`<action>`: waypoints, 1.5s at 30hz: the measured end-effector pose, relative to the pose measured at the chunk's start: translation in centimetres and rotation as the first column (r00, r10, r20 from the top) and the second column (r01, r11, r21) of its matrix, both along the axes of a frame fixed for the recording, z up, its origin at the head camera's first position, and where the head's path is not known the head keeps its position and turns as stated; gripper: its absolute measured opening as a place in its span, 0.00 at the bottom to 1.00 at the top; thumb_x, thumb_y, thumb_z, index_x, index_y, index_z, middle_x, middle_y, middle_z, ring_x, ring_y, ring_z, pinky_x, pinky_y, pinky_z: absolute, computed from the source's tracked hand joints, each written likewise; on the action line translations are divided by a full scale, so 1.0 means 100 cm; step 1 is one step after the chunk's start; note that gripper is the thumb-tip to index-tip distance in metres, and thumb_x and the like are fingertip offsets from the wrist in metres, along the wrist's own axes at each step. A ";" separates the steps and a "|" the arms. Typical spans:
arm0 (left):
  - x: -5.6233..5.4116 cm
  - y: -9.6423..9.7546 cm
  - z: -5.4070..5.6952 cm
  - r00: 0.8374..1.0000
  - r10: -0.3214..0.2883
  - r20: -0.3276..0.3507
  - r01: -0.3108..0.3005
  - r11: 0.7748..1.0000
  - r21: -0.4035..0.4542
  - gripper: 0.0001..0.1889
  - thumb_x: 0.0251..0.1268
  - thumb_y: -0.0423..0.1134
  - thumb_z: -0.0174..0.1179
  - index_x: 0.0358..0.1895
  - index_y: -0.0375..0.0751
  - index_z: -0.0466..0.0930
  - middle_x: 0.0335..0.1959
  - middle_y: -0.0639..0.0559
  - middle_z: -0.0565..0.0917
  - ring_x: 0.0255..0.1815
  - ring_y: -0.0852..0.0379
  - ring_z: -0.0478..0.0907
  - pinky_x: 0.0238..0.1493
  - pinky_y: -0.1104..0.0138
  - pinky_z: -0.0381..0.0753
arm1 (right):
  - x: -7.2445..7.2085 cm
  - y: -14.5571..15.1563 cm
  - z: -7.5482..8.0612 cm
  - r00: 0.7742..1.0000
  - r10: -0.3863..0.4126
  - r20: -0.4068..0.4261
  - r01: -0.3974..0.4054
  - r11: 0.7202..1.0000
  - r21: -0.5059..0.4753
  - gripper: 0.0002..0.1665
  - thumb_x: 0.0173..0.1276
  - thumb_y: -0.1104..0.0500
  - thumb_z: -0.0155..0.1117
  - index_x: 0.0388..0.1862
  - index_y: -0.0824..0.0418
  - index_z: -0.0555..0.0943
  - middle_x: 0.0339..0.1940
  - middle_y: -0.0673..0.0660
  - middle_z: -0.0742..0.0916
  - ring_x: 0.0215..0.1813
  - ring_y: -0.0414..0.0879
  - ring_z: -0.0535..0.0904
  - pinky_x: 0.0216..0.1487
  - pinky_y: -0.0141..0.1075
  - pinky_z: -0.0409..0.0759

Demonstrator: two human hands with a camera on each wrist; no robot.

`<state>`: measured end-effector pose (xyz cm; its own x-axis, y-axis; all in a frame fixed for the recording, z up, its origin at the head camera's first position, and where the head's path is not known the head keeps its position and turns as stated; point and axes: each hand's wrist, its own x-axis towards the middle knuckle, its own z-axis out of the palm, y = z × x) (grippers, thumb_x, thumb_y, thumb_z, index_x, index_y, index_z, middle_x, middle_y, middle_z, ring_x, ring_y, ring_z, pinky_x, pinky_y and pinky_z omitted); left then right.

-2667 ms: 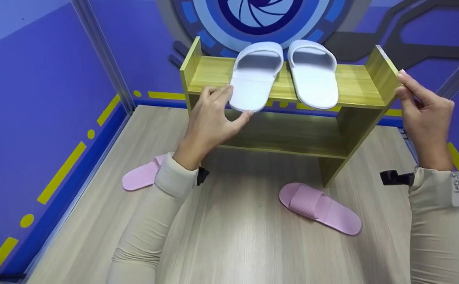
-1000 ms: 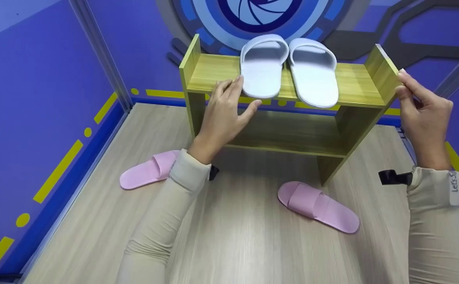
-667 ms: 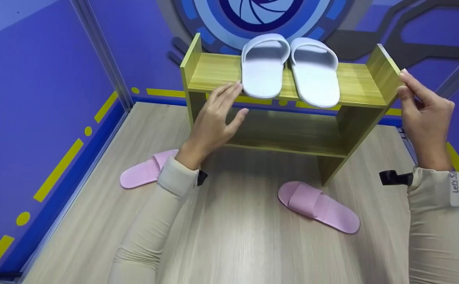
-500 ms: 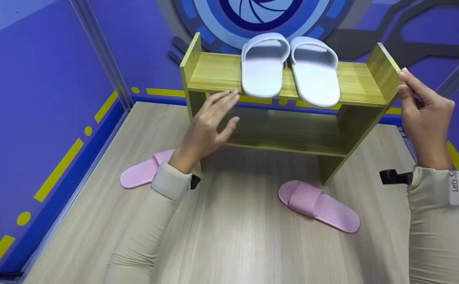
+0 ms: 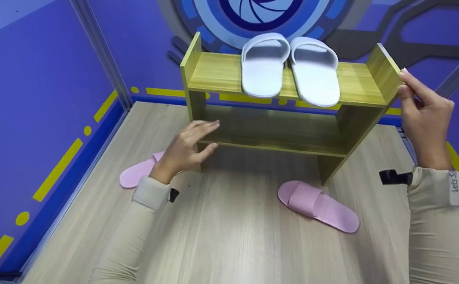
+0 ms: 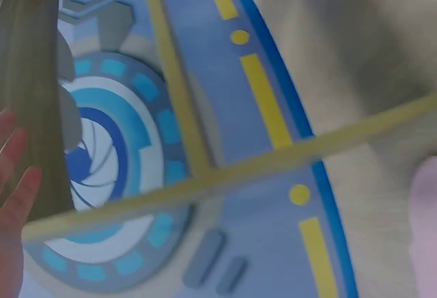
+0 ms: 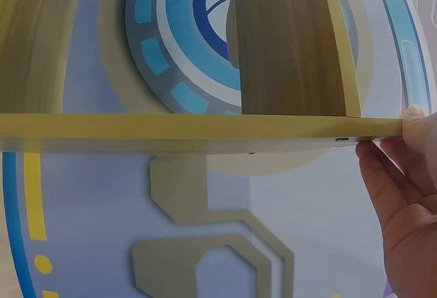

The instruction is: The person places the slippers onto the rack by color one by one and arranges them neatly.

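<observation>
Rack as datum: your right grip pinches its right side panel; your left grip, spread and empty, is at its left front. Left pink slipper: floor, left of rack, partly hidden. Right pink slipper: in front of rack's right leg. Likely light, bendable; take each across the strap.

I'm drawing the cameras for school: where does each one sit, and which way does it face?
Head: on the head, facing forward and down at the white slides, wooden shelf and pink slides; left hand, right hand and sleeves show.
Left wrist: on that wrist, facing the shelf and wall; fingers show at the left edge.
Right wrist: on that wrist, facing the shelf and wall; the right hand, pinching the shelf, shows at the right.
Both wrist views share the round wall emblem.
</observation>
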<state>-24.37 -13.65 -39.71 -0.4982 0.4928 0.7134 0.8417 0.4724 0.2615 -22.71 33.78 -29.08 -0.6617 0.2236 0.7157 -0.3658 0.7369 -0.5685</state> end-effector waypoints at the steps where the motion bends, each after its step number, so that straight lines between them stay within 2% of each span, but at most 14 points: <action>1: 0.001 -0.004 -0.003 0.999 0.009 0.037 -0.008 1.000 -0.009 0.24 0.64 0.42 0.62 0.63 0.40 0.75 0.62 0.49 0.79 0.61 0.51 0.75 0.63 0.58 0.75 | 0.000 0.000 0.000 1.000 0.000 0.002 0.000 1.000 -0.001 0.18 0.69 0.54 0.60 0.57 0.47 0.80 0.60 0.48 0.81 0.58 0.33 0.79 0.53 0.21 0.76; 5: 0.004 -0.021 -0.015 0.984 0.061 0.169 -0.055 0.998 -0.043 0.25 0.64 0.44 0.62 0.64 0.42 0.75 0.63 0.51 0.78 0.62 0.51 0.75 0.62 0.55 0.76 | 0.000 0.000 0.000 1.000 0.004 -0.007 -0.004 1.000 -0.001 0.18 0.69 0.54 0.60 0.57 0.47 0.81 0.60 0.50 0.82 0.57 0.33 0.79 0.52 0.21 0.76; 8: 0.005 -0.033 -0.024 0.970 0.101 0.221 -0.089 0.994 -0.064 0.25 0.64 0.44 0.62 0.63 0.42 0.75 0.64 0.51 0.77 0.63 0.51 0.74 0.62 0.54 0.75 | -0.001 0.000 -0.001 1.000 0.012 -0.018 -0.012 1.000 -0.008 0.17 0.68 0.55 0.61 0.56 0.47 0.81 0.59 0.52 0.82 0.57 0.33 0.79 0.52 0.20 0.76; 11: 0.003 -0.045 -0.032 0.966 0.122 0.227 -0.109 0.992 -0.068 0.25 0.62 0.43 0.63 0.62 0.41 0.76 0.63 0.50 0.78 0.63 0.50 0.74 0.63 0.53 0.75 | -0.001 0.000 -0.002 0.999 0.023 -0.038 -0.024 0.999 -0.028 0.17 0.67 0.56 0.62 0.55 0.49 0.82 0.58 0.53 0.83 0.56 0.31 0.80 0.50 0.19 0.76; 16: 0.001 -0.063 -0.045 0.971 0.139 0.197 -0.129 0.990 -0.061 0.23 0.58 0.41 0.66 0.58 0.42 0.80 0.57 0.50 0.83 0.59 0.50 0.77 0.60 0.53 0.77 | -0.003 0.000 -0.002 0.997 0.039 -0.061 -0.042 0.998 -0.050 0.16 0.66 0.58 0.64 0.53 0.53 0.84 0.56 0.54 0.84 0.52 0.28 0.81 0.47 0.17 0.76; 20: 0.002 -0.075 -0.051 0.958 0.176 0.224 -0.162 0.983 -0.081 0.21 0.58 0.40 0.66 0.57 0.44 0.81 0.55 0.49 0.84 0.58 0.49 0.78 0.60 0.53 0.77 | -0.003 0.000 -0.002 0.998 0.038 -0.052 -0.040 0.998 -0.047 0.16 0.66 0.57 0.64 0.53 0.53 0.84 0.57 0.54 0.83 0.55 0.30 0.80 0.49 0.18 0.76; 25: 0.002 -0.091 -0.060 0.923 0.235 0.303 -0.207 0.971 -0.122 0.23 0.59 0.43 0.65 0.59 0.43 0.80 0.58 0.47 0.82 0.61 0.47 0.76 0.63 0.51 0.74 | -0.003 0.000 -0.001 0.998 0.039 -0.051 -0.042 0.998 -0.054 0.16 0.67 0.57 0.63 0.53 0.53 0.84 0.57 0.54 0.84 0.56 0.32 0.80 0.49 0.18 0.77; 28: 0.002 -0.101 -0.067 0.893 0.276 0.355 -0.237 0.960 -0.151 0.25 0.59 0.45 0.66 0.60 0.43 0.78 0.59 0.46 0.80 0.63 0.46 0.74 0.64 0.49 0.72 | -0.003 0.000 -0.002 0.999 0.031 -0.041 -0.033 0.998 -0.049 0.16 0.67 0.57 0.63 0.53 0.52 0.84 0.57 0.54 0.83 0.56 0.32 0.80 0.50 0.19 0.77; 31: 0.001 -0.111 -0.075 0.855 0.324 0.405 -0.266 0.944 -0.195 0.27 0.60 0.48 0.65 0.61 0.42 0.77 0.62 0.44 0.78 0.64 0.44 0.72 0.66 0.47 0.69 | -0.002 0.001 -0.002 0.999 0.018 -0.030 -0.019 0.999 -0.041 0.17 0.67 0.57 0.63 0.54 0.52 0.83 0.58 0.53 0.83 0.56 0.32 0.80 0.50 0.19 0.77; 35: 0.002 -0.123 -0.086 0.795 0.377 0.475 -0.285 0.924 -0.255 0.30 0.60 0.50 0.64 0.64 0.40 0.74 0.65 0.41 0.75 0.66 0.43 0.68 0.68 0.46 0.66 | -0.001 0.002 -0.001 1.000 0.009 -0.014 -0.009 0.999 -0.033 0.17 0.67 0.56 0.62 0.55 0.50 0.82 0.59 0.53 0.82 0.58 0.34 0.79 0.51 0.20 0.76; 38: 0.004 -0.132 -0.094 0.762 0.403 0.507 -0.298 0.913 -0.278 0.32 0.60 0.48 0.64 0.65 0.37 0.71 0.66 0.40 0.73 0.67 0.42 0.66 0.69 0.46 0.64 | -0.002 0.002 -0.001 1.000 0.007 -0.012 -0.007 1.000 -0.025 0.17 0.68 0.56 0.62 0.55 0.49 0.82 0.59 0.52 0.82 0.58 0.34 0.79 0.51 0.20 0.76; 42: 0.004 -0.142 -0.103 0.743 0.422 0.520 -0.313 0.905 -0.288 0.33 0.58 0.44 0.64 0.66 0.33 0.69 0.66 0.36 0.72 0.68 0.39 0.65 0.69 0.44 0.62 | -0.002 0.001 -0.001 0.999 0.024 -0.038 -0.026 0.999 -0.039 0.16 0.67 0.57 0.63 0.54 0.50 0.83 0.57 0.53 0.83 0.56 0.31 0.80 0.49 0.18 0.76; 45: 0.003 -0.150 -0.111 0.716 0.437 0.545 -0.316 0.898 -0.306 0.35 0.57 0.42 0.64 0.67 0.32 0.67 0.68 0.34 0.68 0.69 0.36 0.61 0.69 0.42 0.60 | -0.004 0.001 -0.001 0.997 0.042 -0.057 -0.045 0.997 -0.055 0.16 0.67 0.57 0.64 0.53 0.52 0.84 0.57 0.54 0.84 0.54 0.29 0.81 0.48 0.17 0.76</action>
<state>-24.03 -28.70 -50.78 -0.9566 0.2583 0.1348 0.2903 0.8047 0.5179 -23.07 33.90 -29.17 -0.6311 0.2359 0.7389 -0.4294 0.6871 -0.5861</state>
